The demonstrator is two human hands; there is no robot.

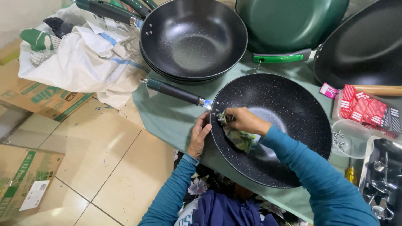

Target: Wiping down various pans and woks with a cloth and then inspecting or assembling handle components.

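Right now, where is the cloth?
In the head view, the cloth lies inside the speckled pan, under the right hand, near the handle rivets.
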